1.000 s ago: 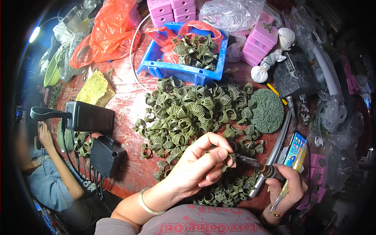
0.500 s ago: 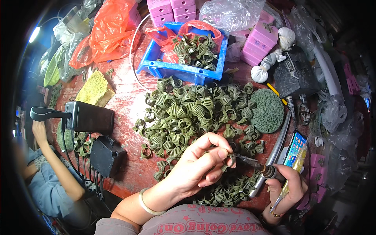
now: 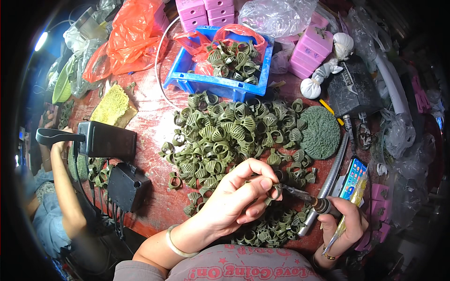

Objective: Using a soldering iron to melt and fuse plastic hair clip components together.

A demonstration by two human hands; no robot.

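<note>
Head view, read as a clock face about its centre: a red table [image 3: 157,199] is spread beneath everything, and in the middle a broad heap of green ring-shaped pieces [image 3: 220,136] is piled, probably so that each can be reached easily from the near edge. At twelve o'clock a blue bin [image 3: 208,85] is set beyond the heap; more such pieces are contained in it, and a red bag [image 3: 241,29] is laid inside, perhaps as a liner. Between five and six o'clock the left hand [image 3: 243,194] is curled, thumb and forefinger pinched together. At four o'clock the right hand [image 3: 348,225] is closed around a handpiece [image 3: 322,205], its dark tip aimed at the pinching fingers; contact cannot be made out. Against that same hand a thin tool with a yellow-wrapped grip [image 3: 350,204] is tucked, seemingly so that it need not be put down. Smallest, between four and five o'clock, a single green ring [image 3: 277,191] is gripped in the left fingertips near its edge, which seems to leave part of it exposed toward the tip.
</note>
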